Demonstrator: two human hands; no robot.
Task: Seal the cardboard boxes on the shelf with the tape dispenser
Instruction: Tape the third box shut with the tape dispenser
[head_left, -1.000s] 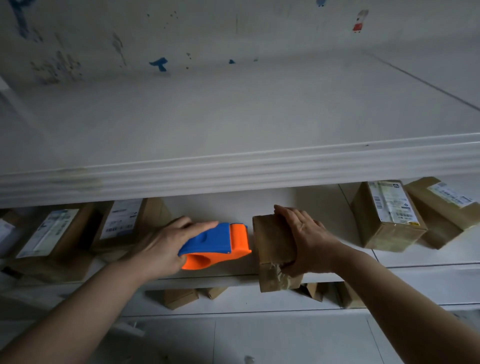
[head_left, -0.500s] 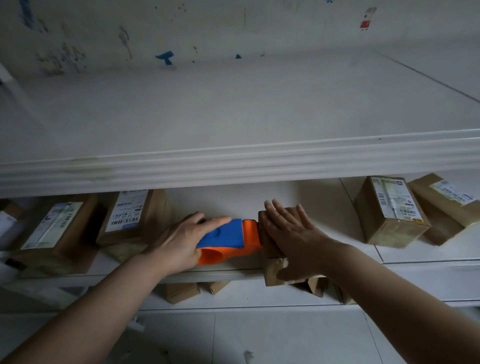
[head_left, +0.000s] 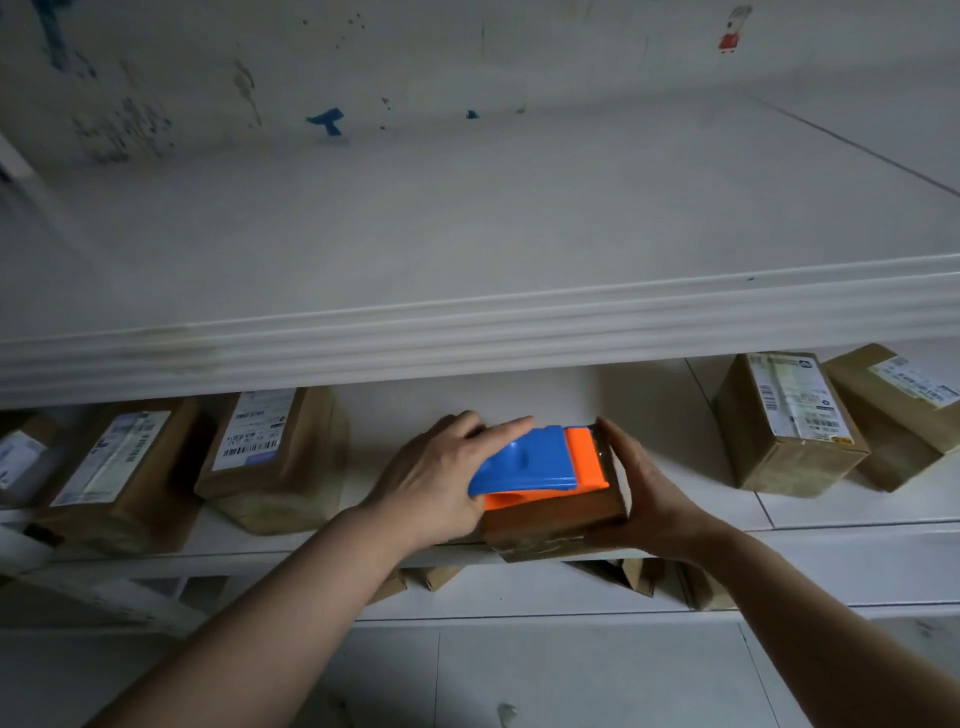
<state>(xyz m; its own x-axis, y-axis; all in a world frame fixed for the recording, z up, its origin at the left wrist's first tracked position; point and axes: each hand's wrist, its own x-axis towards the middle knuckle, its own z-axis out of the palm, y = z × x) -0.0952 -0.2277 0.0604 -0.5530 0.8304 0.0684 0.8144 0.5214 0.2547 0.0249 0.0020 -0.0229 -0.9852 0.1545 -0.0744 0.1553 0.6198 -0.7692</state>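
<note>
The blue-and-orange plastic tape dispenser lies atop a small brown cardboard box at the white shelf front edge. The left hand has its fingers clamped on the dispenser; the right hand has its fingers wrapped on the box's right side. Earlier: dispenser left of box, right hand on top. Count: one dispenser; five other labelled cardboard boxes on this shelf.
</note>
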